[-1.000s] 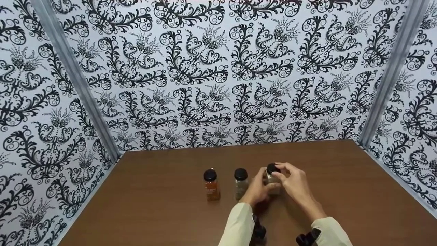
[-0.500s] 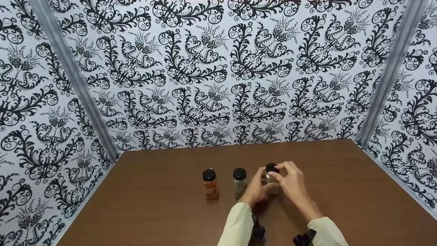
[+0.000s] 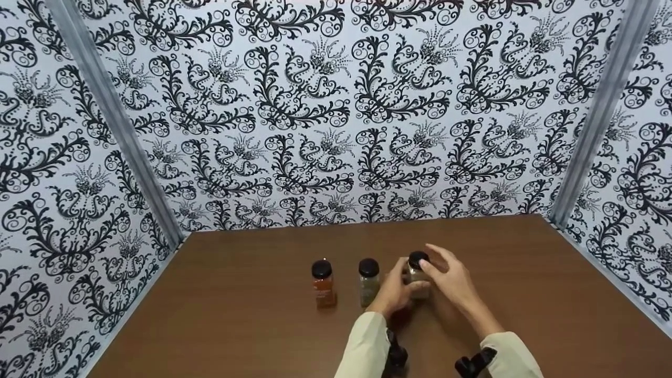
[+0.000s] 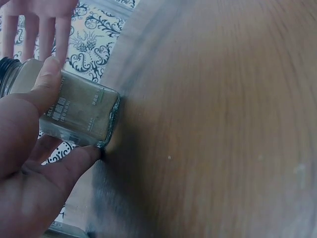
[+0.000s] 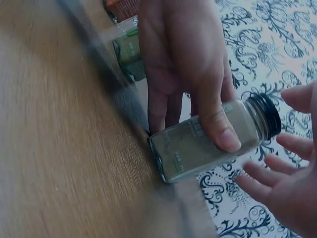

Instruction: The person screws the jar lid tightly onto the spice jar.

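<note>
My left hand [image 3: 395,291] grips a glass spice jar [image 5: 188,148] of beige powder around its body, thumb across the front. The jar is upright on the table in the head view, with small label print facing the left wrist camera. Its black lid [image 5: 267,116] sits on the threaded neck. My right hand [image 3: 452,278] is beside the lid, fingers spread and apart from it in the right wrist view [image 5: 287,183]. To the left stand a jar of green-grey seasoning [image 3: 369,283], partly behind the left hand, and a jar of orange-red spice [image 3: 324,286].
The brown wooden table [image 3: 236,315] carries the jars in a row. Behind it rises a white wall [image 3: 315,131] with black scroll patterns, and grey posts [image 3: 128,136] mark the corners. Black devices [image 3: 475,362] are strapped at both sleeves.
The right hand's fingers, earlier closed round the lid, have loosened and spread away from it. The left hand keeps its grip, and the jars stay where they were.
</note>
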`<state>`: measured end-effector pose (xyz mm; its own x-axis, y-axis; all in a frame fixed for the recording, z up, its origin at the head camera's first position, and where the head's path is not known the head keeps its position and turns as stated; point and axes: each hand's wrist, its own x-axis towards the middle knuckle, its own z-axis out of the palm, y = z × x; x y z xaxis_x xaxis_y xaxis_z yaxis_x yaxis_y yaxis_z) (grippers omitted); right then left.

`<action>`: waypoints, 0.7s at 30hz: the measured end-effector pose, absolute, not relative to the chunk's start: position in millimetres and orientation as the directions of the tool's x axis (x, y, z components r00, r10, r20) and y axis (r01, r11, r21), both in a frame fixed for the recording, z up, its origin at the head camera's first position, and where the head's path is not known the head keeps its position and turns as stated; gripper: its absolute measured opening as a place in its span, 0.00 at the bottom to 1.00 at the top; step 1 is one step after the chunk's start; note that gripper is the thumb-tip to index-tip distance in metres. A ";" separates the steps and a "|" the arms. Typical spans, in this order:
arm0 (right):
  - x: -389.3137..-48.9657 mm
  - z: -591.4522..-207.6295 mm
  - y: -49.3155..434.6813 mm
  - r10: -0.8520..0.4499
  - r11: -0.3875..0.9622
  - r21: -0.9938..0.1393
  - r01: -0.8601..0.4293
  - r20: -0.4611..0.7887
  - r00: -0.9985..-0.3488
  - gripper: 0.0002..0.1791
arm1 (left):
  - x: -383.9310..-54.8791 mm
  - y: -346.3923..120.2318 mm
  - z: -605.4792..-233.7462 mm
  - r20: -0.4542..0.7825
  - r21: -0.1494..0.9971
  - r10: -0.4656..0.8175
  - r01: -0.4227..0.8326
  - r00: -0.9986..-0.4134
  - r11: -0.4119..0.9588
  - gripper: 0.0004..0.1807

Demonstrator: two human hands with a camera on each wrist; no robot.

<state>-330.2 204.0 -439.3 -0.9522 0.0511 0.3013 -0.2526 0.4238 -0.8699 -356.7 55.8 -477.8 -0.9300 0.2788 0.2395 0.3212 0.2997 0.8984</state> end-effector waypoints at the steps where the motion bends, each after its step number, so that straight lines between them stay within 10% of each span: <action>1: -330.1 -439.5 204.7 0.036 0.424 -0.872 -0.244 0.285 -0.958 0.28 | -356.8 55.7 -478.4 0.241 0.896 0.279 0.324 -0.929 0.305 0.26; 21: -336.5 -450.4 203.7 0.034 0.402 -0.866 -0.298 0.340 -0.940 0.20 | -357.9 55.0 -479.6 0.261 0.896 0.318 0.351 -0.911 0.271 0.25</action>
<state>-336.5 203.7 -450.4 -0.9399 0.0341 0.3398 -0.2984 0.4021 -0.8656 -357.9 55.0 -479.6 -0.9114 0.3183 0.2607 0.3511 0.2712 0.8962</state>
